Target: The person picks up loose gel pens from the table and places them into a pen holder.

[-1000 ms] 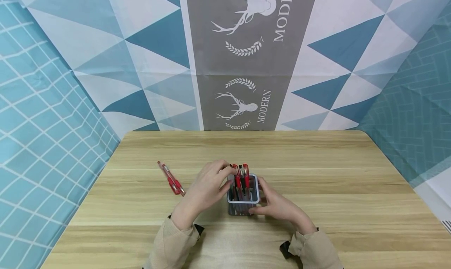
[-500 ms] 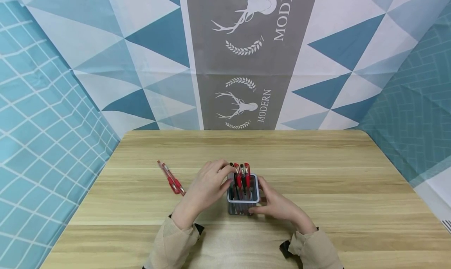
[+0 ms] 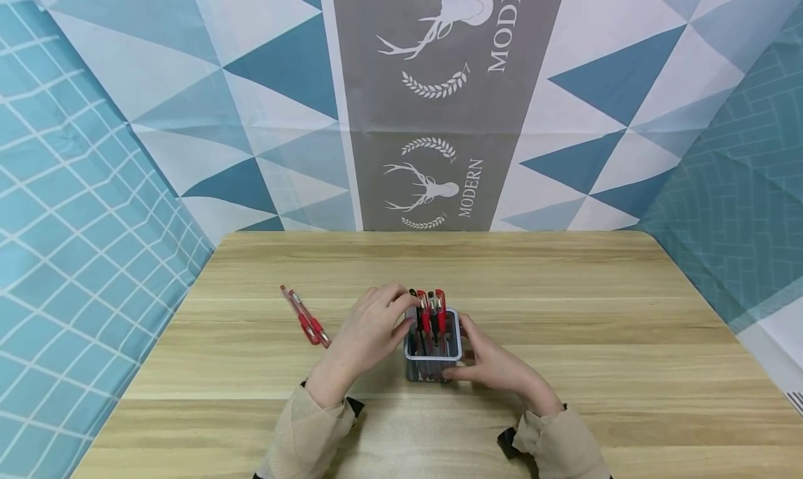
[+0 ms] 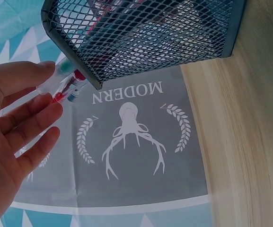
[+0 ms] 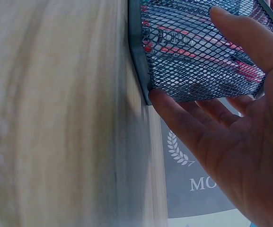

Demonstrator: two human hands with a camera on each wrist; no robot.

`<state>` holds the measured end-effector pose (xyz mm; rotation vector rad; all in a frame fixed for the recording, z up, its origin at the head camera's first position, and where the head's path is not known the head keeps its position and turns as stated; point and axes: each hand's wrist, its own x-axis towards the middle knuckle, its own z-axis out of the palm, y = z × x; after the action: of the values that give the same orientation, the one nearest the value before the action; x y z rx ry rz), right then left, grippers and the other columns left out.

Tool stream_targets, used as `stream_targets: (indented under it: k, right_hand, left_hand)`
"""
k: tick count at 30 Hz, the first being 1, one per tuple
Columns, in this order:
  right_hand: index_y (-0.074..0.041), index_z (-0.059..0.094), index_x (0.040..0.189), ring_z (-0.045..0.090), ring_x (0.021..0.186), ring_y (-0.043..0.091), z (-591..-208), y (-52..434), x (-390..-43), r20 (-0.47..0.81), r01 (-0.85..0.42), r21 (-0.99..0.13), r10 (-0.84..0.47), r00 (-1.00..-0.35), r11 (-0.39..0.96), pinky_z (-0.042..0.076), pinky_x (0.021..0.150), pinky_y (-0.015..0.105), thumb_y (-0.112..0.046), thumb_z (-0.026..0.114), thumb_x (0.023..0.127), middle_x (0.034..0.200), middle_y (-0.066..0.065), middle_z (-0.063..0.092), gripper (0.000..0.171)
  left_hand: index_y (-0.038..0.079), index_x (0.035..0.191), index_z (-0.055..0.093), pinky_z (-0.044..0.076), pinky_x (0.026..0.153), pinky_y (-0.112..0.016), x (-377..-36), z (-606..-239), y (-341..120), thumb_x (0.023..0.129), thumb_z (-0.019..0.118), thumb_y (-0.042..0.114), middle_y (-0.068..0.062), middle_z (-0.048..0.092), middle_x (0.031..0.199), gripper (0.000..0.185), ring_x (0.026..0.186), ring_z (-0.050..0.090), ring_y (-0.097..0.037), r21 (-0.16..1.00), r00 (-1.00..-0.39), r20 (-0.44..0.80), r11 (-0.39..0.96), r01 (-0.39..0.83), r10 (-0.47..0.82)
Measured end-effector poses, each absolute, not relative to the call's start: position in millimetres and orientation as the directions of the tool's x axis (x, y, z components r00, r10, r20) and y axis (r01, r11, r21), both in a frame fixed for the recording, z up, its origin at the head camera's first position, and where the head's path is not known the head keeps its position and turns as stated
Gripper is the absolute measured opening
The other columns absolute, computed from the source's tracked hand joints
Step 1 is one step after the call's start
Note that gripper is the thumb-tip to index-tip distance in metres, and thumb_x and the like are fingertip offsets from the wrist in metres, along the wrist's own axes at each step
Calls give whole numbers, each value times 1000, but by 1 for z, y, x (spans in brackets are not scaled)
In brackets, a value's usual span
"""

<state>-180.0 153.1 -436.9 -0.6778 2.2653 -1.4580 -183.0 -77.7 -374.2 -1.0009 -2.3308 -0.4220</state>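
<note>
A dark mesh pen holder (image 3: 433, 358) with a square rim stands upright on the table, several red and black pens (image 3: 442, 320) leaning inside it. My right hand (image 3: 492, 364) grips the holder from the right; in the right wrist view its thumb (image 5: 245, 35) lies on one mesh side and the fingers curl round another. At the holder's left rim is my left hand (image 3: 370, 329). The left wrist view shows its thumb and fingers pinching the end of a pen (image 4: 59, 75) that pokes past the rim, beside a red-tipped pen (image 4: 69, 89).
Two red pens (image 3: 307, 323) lie close together on the wooden table (image 3: 596, 305), left of my left hand. Behind the table hangs a patterned cloth (image 3: 433, 102) with deer heads and triangles. Blue cloth (image 3: 94, 256) borders the left side.
The pens in the holder have shifted slightly to the right, and a black pen shows more beside the left fingertips. Both hands have stayed almost in place.
</note>
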Motion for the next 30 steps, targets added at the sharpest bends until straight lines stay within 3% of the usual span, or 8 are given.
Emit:
stream_targets:
  k: [8, 12, 16, 23, 27, 30]
  right_hand:
    - [-27, 17, 141, 48, 118, 24, -440, 153, -180, -44, -194, -914, -566, -824, 355, 43, 93, 36, -24, 75, 73, 130, 7, 45, 90]
    - [-26, 17, 141, 47, 118, 24, -439, 154, -180, -54, -187, -911, -555, -830, 368, 42, 95, 38, -26, 76, 71, 130, 7, 46, 91]
    - [-25, 17, 141, 46, 119, 24, -439, 154, -180, -64, -181, -908, -549, -833, 379, 42, 96, 39, -28, 76, 71, 131, 7, 46, 92]
    - [-23, 18, 141, 45, 120, 25, -439, 154, -179, -62, -186, -904, -546, -835, 386, 42, 96, 39, -28, 76, 71, 131, 7, 46, 91]
    - [-23, 19, 140, 44, 121, 23, -439, 154, -179, -63, -180, -906, -543, -837, 383, 41, 96, 39, -28, 76, 71, 131, 6, 45, 90]
    - [-24, 19, 140, 43, 121, 24, -438, 153, -179, -62, -181, -906, -543, -837, 382, 41, 96, 40, -28, 76, 71, 132, 6, 44, 90]
  left_hand:
    - [11, 105, 61, 47, 83, -30, -183, -369, -86, 82, 66, 21, 1, 60, 98, 25, 90, 58, -14, 118, -604, 569, 671, 732, 558]
    - [11, 103, 62, 47, 86, -34, -186, -366, -100, 84, 64, 21, 0, 64, 98, 22, 94, 60, -16, 167, -688, 539, 739, 653, 486]
    - [11, 94, 64, 47, 83, -39, -190, -368, -117, 80, 68, 14, -1, 65, 91, 15, 88, 62, -19, 144, -786, 465, 841, 521, 407]
    - [4, 86, 62, 48, 70, -43, -192, -378, -139, 74, 66, 1, -8, 62, 82, 13, 76, 61, -26, 94, -959, 127, 959, 267, 255]
    - [-3, 92, 61, 50, 65, -43, -191, -382, -144, 71, 62, -4, -16, 59, 84, 21, 77, 59, -29, 106, -982, -72, 981, 165, 173]
    - [-5, 98, 59, 51, 66, -44, -189, -384, -145, 69, 63, -4, -19, 56, 89, 29, 80, 57, -30, 122, -981, -142, 985, 118, 135]
